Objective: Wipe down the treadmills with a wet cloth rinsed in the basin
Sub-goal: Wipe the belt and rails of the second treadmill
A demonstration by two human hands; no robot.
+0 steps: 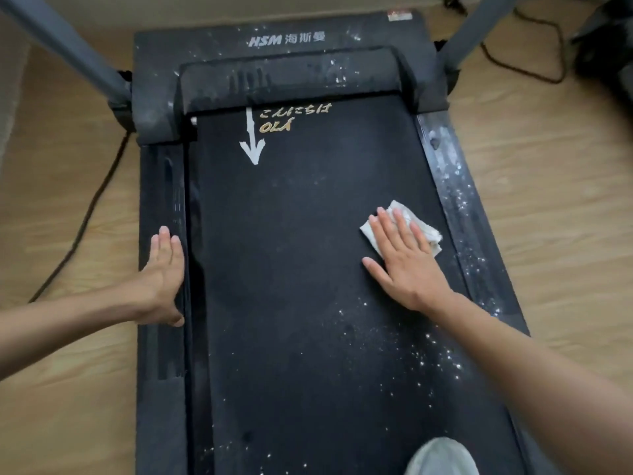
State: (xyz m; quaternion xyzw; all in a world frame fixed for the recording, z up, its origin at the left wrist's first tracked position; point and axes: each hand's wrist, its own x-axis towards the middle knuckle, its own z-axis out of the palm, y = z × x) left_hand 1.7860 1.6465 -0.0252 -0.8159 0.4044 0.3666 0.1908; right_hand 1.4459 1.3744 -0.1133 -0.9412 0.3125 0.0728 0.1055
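A black treadmill fills the view, its belt (294, 234) marked with a white arrow and gold lettering. My right hand (404, 262) lies flat, fingers spread, pressing a crumpled white cloth (424, 231) onto the belt near its right edge. My left hand (164, 275) rests flat and open on the left side rail (161, 186), holding nothing. White specks cover the right rail (459, 207) and the belt's lower right part. The grey motor cover (287, 46) at the far end is also speckled.
Two grey uprights (78, 53) (479, 32) rise from the treadmill's far corners. Black cables trail on the wooden floor at left (85, 221) and back right (534, 46). A dark object (606, 53) stands at far right. A grey knee or shoe (442, 457) shows at the bottom.
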